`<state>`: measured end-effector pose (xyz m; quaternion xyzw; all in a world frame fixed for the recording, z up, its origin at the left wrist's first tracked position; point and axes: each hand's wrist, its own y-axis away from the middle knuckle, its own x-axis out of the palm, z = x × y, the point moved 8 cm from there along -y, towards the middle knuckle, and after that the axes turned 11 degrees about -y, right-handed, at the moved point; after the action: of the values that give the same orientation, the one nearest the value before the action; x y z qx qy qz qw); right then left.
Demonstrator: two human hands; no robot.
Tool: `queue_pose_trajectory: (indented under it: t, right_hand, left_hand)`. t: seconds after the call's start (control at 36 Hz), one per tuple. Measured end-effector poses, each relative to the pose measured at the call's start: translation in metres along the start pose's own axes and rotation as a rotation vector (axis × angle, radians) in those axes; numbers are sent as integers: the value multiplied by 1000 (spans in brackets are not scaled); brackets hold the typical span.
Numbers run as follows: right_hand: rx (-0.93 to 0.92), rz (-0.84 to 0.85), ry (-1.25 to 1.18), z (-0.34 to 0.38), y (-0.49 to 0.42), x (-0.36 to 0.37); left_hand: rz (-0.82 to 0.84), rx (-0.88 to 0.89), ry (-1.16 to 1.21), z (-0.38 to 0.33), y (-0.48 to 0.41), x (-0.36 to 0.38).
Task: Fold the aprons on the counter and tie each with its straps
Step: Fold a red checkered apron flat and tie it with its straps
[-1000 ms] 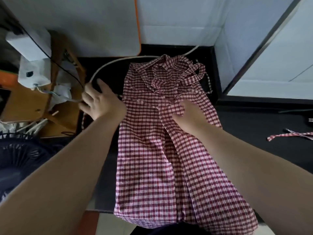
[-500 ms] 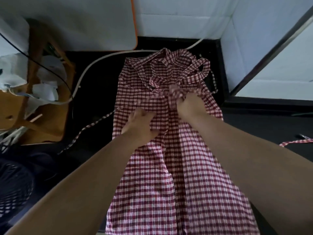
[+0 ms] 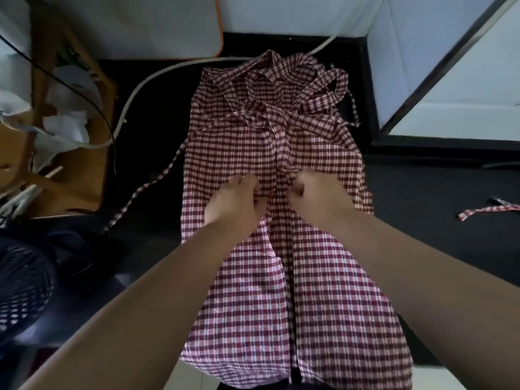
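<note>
The left hand (image 3: 235, 205) and the right hand (image 3: 323, 198) sit close together, knuckles up, on either side of a lengthwise crease. On both, the fingers are curled down into the cloth and pinch the fabric beside that crease. The cloth bunches into small puckers just beyond the right hand's knuckles. Both forearms reach in from the near edge and converge towards the middle, the left from the lower left and the right from the lower right.

What they grip is the red-and-white checked apron (image 3: 332, 291). Its long axis runs straight away from the person. The hem is at the near end, where it hangs past the edge of the black counter (image 3: 436, 198), and the bib is at the far end. The hands hold it roughly at mid-length, so the skirt spreads under and behind the wrists while the bib lies ahead of the fingertips.

On the bib, the straps (image 3: 315, 88) lie in a loose tangle of loops. One thin strap (image 3: 149, 192) trails off the apron's left edge and runs diagonally down across the counter. Well apart on the right, a separate checked strip (image 3: 486, 211) lies on the counter.

A white hose (image 3: 146, 80) curves behind the apron's far-left corner. Further left are a wooden stand (image 3: 70, 175) and a dark fan grille (image 3: 25, 285).
</note>
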<state>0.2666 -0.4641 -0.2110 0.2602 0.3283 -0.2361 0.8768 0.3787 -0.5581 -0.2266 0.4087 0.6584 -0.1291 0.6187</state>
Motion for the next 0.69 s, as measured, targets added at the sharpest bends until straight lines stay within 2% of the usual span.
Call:
queue_pose_trajectory:
  t: [0.06,0.14,0.22,0.31,0.39,0.47,0.56,0.61,0.69]
  right_hand:
    - [103,92,55,-13,12,16]
    - [206,63,101,-27,22,20]
    - [248,93,127,-32,23,23]
    - [203,160,169,-30,19,27]
    - [71,196,37,-15,17,28]
    - [-34,285,-94,3,24,33]
    - [15,395,-96,4,34,38]
    - [87,296,-117,-5,32,25]
    - [166,-125,-150,-26,29,-21]
  left_hand:
    - [57,-50,110,4,14,6]
    - [146,-66,122,3,29,18]
    - [156,-68,112,1,30,24]
    - [162,-49,275,-6,28,27]
    - [151,29,364,-16,28,23]
    - [260,78,346,-14,30,30]
    - [312,36,324,-2,32,33]
    - [253,-20,358,8,31,27]
    - [151,-72,441,10,28,15]
